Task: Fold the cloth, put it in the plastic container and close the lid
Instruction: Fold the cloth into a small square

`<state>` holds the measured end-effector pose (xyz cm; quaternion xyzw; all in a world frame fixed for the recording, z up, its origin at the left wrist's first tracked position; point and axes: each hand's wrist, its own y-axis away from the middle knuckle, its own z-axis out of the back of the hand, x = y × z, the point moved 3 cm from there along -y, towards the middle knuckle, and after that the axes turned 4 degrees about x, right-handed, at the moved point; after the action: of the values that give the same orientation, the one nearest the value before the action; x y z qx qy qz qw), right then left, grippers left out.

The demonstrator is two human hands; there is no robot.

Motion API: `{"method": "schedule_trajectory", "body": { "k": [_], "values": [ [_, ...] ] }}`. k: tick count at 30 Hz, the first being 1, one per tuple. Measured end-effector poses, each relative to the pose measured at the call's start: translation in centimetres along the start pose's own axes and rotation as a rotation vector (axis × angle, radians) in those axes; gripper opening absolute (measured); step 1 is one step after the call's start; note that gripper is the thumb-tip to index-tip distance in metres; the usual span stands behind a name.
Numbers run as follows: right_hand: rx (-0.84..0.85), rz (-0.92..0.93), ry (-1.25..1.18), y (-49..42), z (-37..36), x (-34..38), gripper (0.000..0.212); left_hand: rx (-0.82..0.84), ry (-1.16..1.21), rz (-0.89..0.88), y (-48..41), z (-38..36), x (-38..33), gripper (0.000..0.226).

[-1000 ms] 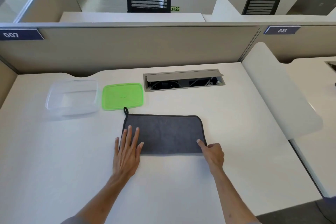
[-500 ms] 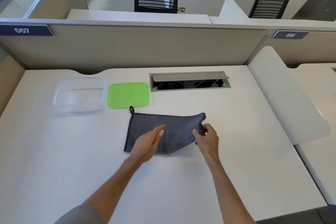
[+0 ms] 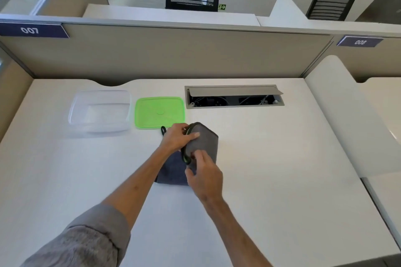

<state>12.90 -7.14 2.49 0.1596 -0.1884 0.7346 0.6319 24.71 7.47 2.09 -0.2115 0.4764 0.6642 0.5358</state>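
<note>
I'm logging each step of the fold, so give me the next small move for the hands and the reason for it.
Probably lay the lifted flap down to the left and press it flat. The right hand and left hand both pinch the grey cloth, whose right half stands raised over the part lying on the desk. The clear container is open, the green lid beside it.

matt grey cloth [image 3: 204,141], clear glossy plastic container [image 3: 99,112], smooth green lid [image 3: 160,112].

Both hands, left hand [image 3: 176,137] and right hand [image 3: 205,174], crowd the half-folded cloth [image 3: 202,142]. Just beyond the left hand lies the green lid [image 3: 159,111], the clear container [image 3: 99,110] farther left. Bench [image 3: 271,158] right of the hands is open; an open cable tray [image 3: 234,96] sits beyond.
</note>
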Motion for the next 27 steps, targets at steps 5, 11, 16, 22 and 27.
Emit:
{"method": "schedule_trajectory", "body": {
  "k": [5,11,16,22,27],
  "values": [
    [0.028,0.106,0.085,2.1,-4.1,-0.8,0.056,-0.085,-0.023,0.059,-0.3,1.4,5.1,0.029],
    [0.009,0.270,0.200,4.0,-6.3,-1.0,0.058,-0.105,0.045,0.132,-0.1,2.8,8.9,0.034],
    [0.017,0.266,0.233,3.7,-7.3,-0.5,0.055,-0.134,0.014,0.139,0.2,3.5,9.7,0.029],
    [0.004,0.235,0.319,4.4,-8.2,-1.4,0.057,-0.128,-0.060,0.145,-0.1,3.4,10.0,0.028],
    [0.003,0.197,0.358,4.9,-8.4,-1.9,0.060,-0.130,-0.124,0.145,-0.4,3.2,10.5,0.030]
  ]
}}
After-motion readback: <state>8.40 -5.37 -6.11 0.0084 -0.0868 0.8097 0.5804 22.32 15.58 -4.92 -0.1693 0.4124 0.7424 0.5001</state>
